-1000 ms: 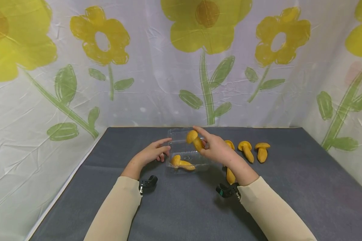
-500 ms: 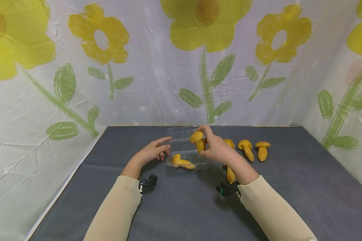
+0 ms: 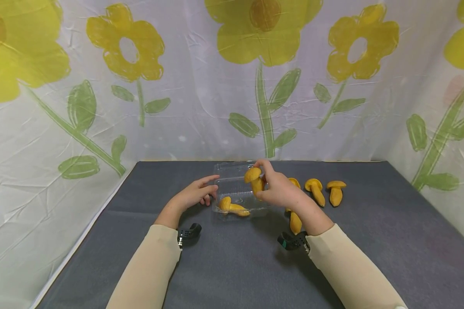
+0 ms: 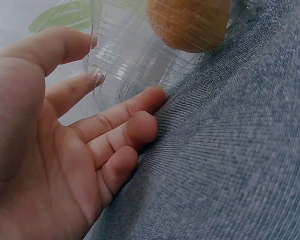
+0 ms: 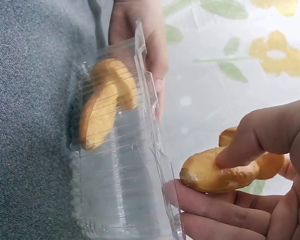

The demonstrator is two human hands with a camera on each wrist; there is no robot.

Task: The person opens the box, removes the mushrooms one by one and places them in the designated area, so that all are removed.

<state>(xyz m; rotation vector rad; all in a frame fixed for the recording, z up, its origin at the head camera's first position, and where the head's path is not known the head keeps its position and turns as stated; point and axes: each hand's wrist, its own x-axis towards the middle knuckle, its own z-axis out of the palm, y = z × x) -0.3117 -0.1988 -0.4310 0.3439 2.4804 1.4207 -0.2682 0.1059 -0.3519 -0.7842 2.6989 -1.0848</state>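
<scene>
A clear plastic container point(image 3: 237, 186) stands on the dark tabletop, its lid raised at the back. Inside, near the front wall, lies a yellow-brown mushroom point(image 3: 235, 208). My left hand point(image 3: 193, 195) touches the container's left edge, fingers loosely spread; in the left wrist view its thumb point(image 4: 72, 47) meets the plastic rim. Above the container's right part, my right hand point(image 3: 282, 191) pinches a second mushroom point(image 3: 252, 175) by the stem, cap up. The right wrist view shows this mushroom point(image 5: 210, 172) between thumb and fingers, beside the rim.
To the right, two mushrooms point(image 3: 315, 193) lie apart on the cloth-covered table point(image 3: 232, 266). Partly hidden by the right hand and forearm are a mushroom stem point(image 3: 295, 223) and a cap point(image 3: 294, 182). A flower-printed curtain point(image 3: 201, 120) closes off the back and sides.
My right hand has shifted slightly right and turned the held mushroom more upright over the container. In the last half second it has hardly moved. My left hand stays at the container's edge.
</scene>
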